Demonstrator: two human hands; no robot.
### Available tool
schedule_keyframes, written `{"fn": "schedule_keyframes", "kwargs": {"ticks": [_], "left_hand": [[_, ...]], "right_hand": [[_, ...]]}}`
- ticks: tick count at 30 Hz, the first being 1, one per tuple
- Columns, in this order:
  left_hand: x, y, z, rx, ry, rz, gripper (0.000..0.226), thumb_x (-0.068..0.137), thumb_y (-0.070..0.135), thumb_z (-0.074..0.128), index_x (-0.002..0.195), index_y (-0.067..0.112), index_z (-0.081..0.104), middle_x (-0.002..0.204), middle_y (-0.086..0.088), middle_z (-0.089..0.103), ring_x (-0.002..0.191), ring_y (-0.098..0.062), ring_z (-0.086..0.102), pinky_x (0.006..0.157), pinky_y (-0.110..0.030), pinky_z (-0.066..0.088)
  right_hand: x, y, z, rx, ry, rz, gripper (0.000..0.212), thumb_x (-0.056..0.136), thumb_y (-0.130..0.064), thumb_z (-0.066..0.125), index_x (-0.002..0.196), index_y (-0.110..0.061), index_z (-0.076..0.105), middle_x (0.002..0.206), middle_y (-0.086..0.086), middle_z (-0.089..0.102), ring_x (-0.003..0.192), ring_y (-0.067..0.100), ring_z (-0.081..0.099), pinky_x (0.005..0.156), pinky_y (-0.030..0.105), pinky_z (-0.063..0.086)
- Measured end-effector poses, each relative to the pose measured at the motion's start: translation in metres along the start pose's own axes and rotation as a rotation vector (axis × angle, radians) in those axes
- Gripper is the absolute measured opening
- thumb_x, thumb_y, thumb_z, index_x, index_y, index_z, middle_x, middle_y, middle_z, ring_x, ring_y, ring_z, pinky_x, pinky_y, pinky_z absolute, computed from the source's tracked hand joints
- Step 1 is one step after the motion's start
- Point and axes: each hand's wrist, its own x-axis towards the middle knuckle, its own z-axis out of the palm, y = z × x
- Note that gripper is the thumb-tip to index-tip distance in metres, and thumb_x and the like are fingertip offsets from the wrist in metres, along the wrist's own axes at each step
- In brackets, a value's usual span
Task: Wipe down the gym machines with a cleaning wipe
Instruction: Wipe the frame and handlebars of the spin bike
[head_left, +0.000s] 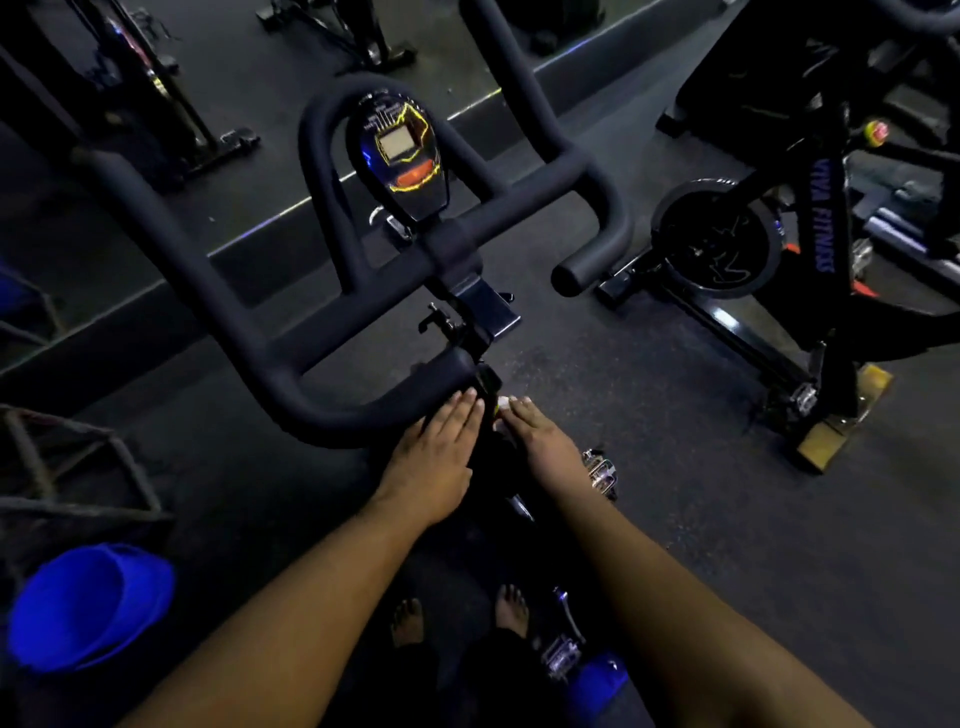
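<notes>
Fingers flat; "VIVA FITNESS" bike

We see a dim room with a dark speckled rubber floor and a raised step crossing it. A blue bucket sits lower left; a wooden block lies at right.

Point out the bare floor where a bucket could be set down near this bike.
Free: the dark rubber floor between the near silver pedal and the neighbouring black spin bike. Crowded: lower left, where the blue plastic tub and the metal frame rack stand.
</notes>
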Motion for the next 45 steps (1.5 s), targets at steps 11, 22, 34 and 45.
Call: {"fn": "schedule_keyframes", "kwargs": {"ticks": [11, 22, 34, 45], "left_hand": [[0.027, 0.003, 0.044, -0.157, -0.152, -0.092, 0.098, 0.098, 0.044, 0.057, 0.161, 0.012, -0.011, 0.170, -0.004, -0.013, 0.157, -0.018, -0.010, 0.126, -0.045, 0.002], [0.035, 0.009, 0.059, -0.327, -0.156, -0.140, 0.097, 0.097, 0.042, 0.060, 0.162, 0.011, -0.005, 0.171, -0.006, -0.005, 0.158, -0.020, -0.001, 0.128, -0.046, 0.008], [0.048, 0.020, 0.057, -0.376, -0.162, -0.064, 0.089, 0.101, 0.030, 0.055, 0.162, 0.020, -0.008, 0.171, 0.003, -0.008, 0.157, -0.014, -0.003, 0.128, -0.046, 0.007], [0.051, 0.016, 0.059, -0.354, -0.180, -0.067, 0.098, 0.095, 0.032, 0.064, 0.162, 0.023, -0.007, 0.171, -0.003, -0.005, 0.158, -0.020, 0.001, 0.126, -0.048, 0.010]], "right_hand": [[-0.016, 0.035, 0.034, 0.202, -0.005, 0.085, 0.079, 0.099, 0.000, 0.051, 0.163, -0.021, 0.009, 0.170, -0.004, 0.006, 0.153, 0.005, 0.006, 0.125, 0.037, 0.020], [0.025, 0.037, 0.036, -0.315, 0.042, -0.476, 0.055, 0.090, -0.022, 0.047, 0.143, -0.011, 0.057, 0.155, 0.010, 0.047, 0.146, 0.032, 0.038, 0.116, 0.053, 0.034], [-0.009, 0.036, 0.014, 0.198, 0.113, -0.033, 0.089, 0.082, -0.013, 0.080, 0.157, -0.017, 0.034, 0.160, 0.004, 0.038, 0.143, 0.013, 0.041, 0.113, 0.025, 0.038], [-0.029, 0.043, 0.031, 0.023, 0.031, -0.306, 0.074, 0.088, -0.006, 0.072, 0.154, -0.009, 0.039, 0.161, 0.005, 0.034, 0.151, 0.017, 0.026, 0.117, 0.038, 0.038]]}}
